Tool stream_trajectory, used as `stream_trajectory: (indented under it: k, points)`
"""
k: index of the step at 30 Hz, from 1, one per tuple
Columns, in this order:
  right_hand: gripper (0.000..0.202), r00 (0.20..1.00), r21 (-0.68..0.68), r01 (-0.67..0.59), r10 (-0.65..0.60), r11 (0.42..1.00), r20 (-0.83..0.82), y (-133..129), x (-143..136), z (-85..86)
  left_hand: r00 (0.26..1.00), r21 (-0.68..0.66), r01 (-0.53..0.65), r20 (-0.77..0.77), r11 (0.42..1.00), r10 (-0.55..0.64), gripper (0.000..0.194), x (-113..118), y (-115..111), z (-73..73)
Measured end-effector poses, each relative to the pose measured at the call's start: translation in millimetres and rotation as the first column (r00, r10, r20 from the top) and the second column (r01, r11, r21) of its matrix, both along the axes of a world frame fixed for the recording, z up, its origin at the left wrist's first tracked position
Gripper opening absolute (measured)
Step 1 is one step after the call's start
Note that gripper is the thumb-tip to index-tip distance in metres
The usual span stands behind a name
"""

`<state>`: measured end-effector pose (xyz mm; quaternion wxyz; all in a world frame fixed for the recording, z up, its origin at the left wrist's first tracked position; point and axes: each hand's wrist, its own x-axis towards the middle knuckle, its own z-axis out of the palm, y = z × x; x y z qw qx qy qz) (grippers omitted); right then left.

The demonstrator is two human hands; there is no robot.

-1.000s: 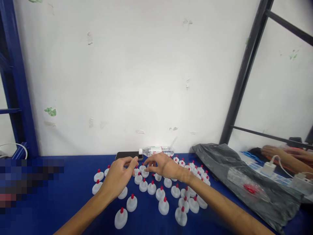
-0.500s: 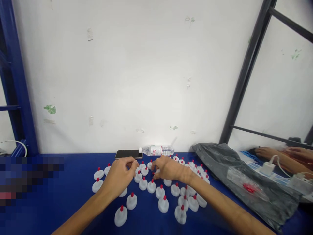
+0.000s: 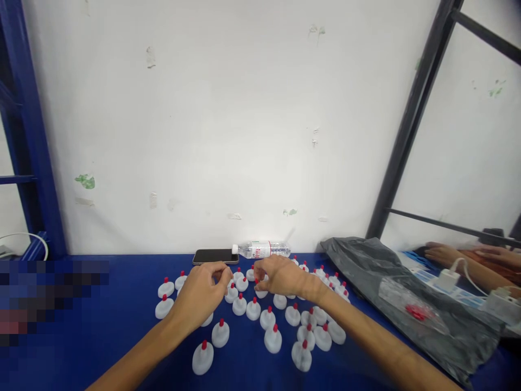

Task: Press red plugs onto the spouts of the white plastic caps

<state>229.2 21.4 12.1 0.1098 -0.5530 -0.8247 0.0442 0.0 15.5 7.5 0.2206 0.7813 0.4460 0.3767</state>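
Note:
Small white squeeze bottles with red caps stand in a loose spread on the blue table. My left hand hovers over the left part of the spread, thumb and index finger pinched; anything between the fingertips is hidden. Over the middle, my right hand has its fingers curved and apart, just by the red tip of one bottle. Other bottles stand nearer me, such as a front-left bottle, a middle bottle and a front-right bottle. My hands and forearms hide some bottles.
Along the wall lie a dark phone and a clear water bottle on its side. At right, a grey plastic bag carries a clear pouch with red pieces. Beyond it are a white charger and another person's hands.
My right hand has risen slightly and shifted right, showing more of the bottle below its fingers. My left hand keeps nearly the same pose. The whole view has shifted very slightly.

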Motion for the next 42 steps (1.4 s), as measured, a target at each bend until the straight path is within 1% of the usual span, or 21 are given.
stream_trajectory:
  k: [4, 8, 11, 14, 17, 20, 24, 28, 30, 32, 34, 36, 38, 40, 42]
  points:
    - [0.018, 1.000, -0.029, -0.019, 0.019, 0.999, 0.004, -1, 5, 8.7, 1.000, 0.010, 0.003, -0.018, 1.000, -0.003, 0.034, -1, -1, -0.8]
    - [0.021, 0.998, 0.036, -0.058, 0.059, 0.998, -0.027, -5, 0, 16.9, 0.999, 0.023, 0.001, -0.042, 1.000, 0.000, 0.035, 0, -2, -1.2]
    - [0.026, 0.987, 0.120, -0.140, 0.148, 0.983, -0.058, -8, -12, 14.6, 0.998, 0.031, -0.001, -0.066, 1.000, 0.003, 0.034, 0, -1, -0.2]
    - [0.012, 0.983, 0.165, -0.173, 0.182, 0.971, -0.039, -8, -19, 8.4, 0.996, 0.046, -0.006, -0.092, 0.999, 0.010, 0.033, 0, -1, 0.9]
    - [0.010, 0.986, 0.152, -0.161, 0.166, 0.975, -0.022, -4, -16, 5.4, 0.992, 0.062, -0.014, -0.122, 0.998, 0.022, 0.035, -1, -1, 0.3]
    - [0.009, 0.984, 0.140, -0.172, 0.177, 0.975, -0.021, -2, -11, 6.6, 0.986, 0.086, -0.027, -0.161, 0.996, 0.040, 0.035, -1, -3, -2.1]
    - [0.023, 0.975, 0.107, -0.218, 0.220, 0.970, -0.007, -3, -11, 6.8, 0.974, 0.119, -0.025, -0.221, 0.993, 0.051, 0.034, 1, -5, -5.5]
    - [0.014, 0.974, 0.083, -0.227, 0.225, 0.970, 0.033, -1, -11, 1.1, 0.960, 0.157, -0.018, -0.274, 0.987, 0.061, 0.036, 1, -3, -8.2]
    - [0.015, 0.972, 0.070, -0.234, 0.232, 0.970, 0.034, 0, -10, -1.1, 0.953, 0.193, -0.022, -0.292, 0.981, 0.079, 0.035, 0, -1, -9.7]
    - [0.017, 0.972, 0.057, -0.235, 0.234, 0.970, 0.027, 1, -9, 0.5, 0.948, 0.234, -0.020, -0.304, 0.972, 0.092, 0.031, -1, 0, -11.6]
    - [0.024, 0.977, 0.057, -0.211, 0.212, 0.976, -0.017, 2, -7, 7.6, 0.946, 0.267, -0.005, -0.312, 0.964, 0.092, 0.030, -2, 2, -14.6]
    - [0.031, 0.981, 0.086, -0.160, 0.168, 0.983, -0.096, 3, 3, 19.4, 0.944, 0.290, 0.009, -0.319, 0.957, 0.088, 0.032, -2, 3, -19.7]
    - [0.038, 0.975, 0.135, -0.082, 0.107, 0.988, -0.194, 3, 24, 31.8, 0.941, 0.302, 0.006, -0.325, 0.953, 0.097, 0.039, -1, 5, -27.3]
    - [0.043, 0.955, 0.171, 0.031, 0.021, 0.985, -0.295, 3, 57, 39.1, 0.933, 0.274, -0.012, -0.342, 0.962, 0.109, 0.049, 0, 6, -36.8]
    - [0.049, 0.908, 0.161, 0.165, -0.086, 0.973, -0.411, 3, 97, 36.9, 0.931, 0.184, -0.025, -0.355, 0.983, 0.090, 0.057, 2, 7, -46.4]
